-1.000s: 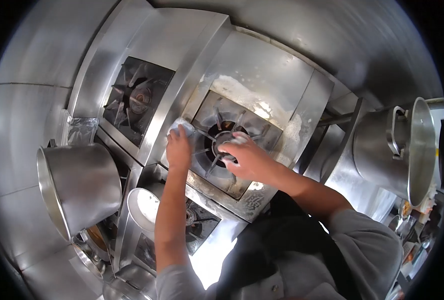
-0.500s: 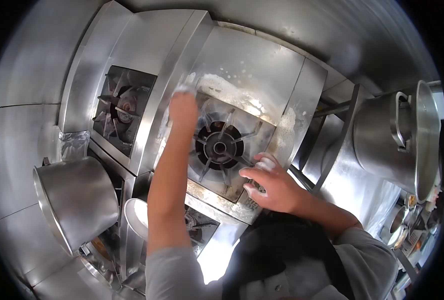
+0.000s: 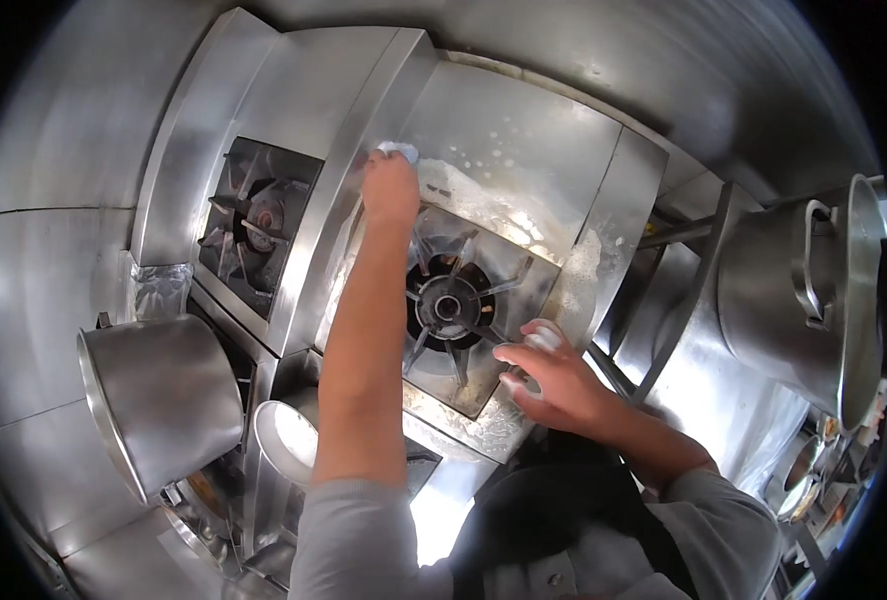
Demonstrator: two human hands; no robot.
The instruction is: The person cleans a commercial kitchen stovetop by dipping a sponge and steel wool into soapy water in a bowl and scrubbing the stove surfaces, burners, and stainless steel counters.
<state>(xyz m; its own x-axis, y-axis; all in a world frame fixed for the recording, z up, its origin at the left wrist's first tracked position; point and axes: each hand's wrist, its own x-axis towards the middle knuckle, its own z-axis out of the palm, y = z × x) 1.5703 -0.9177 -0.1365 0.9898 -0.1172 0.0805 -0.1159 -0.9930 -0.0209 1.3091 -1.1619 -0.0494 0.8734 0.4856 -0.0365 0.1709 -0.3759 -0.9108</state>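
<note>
My left hand (image 3: 392,190) reaches to the back left corner of the burner surround, closed on a small white scrubbing pad (image 3: 398,152); its exact kind is hard to make out. The pad is against the steel stove top (image 3: 512,110), where soapy foam (image 3: 474,195) lies in a band behind the burner. At the burner's front right corner, my right hand (image 3: 562,380) hovers with bent fingers apart and white foam on them. Between both hands is the gas burner (image 3: 448,307) with its spoked grate.
A second burner (image 3: 264,225) lies to the left beyond a raised steel divider (image 3: 339,190). A large pot (image 3: 169,395) stands at the lower left, beside a white-lined bowl (image 3: 286,440). Another tall pot (image 3: 784,290) sits on the right shelf.
My left hand has moved with the pad a little up and to the right along the back left corner. My right hand stays near the front right corner, fingers similarly bent.
</note>
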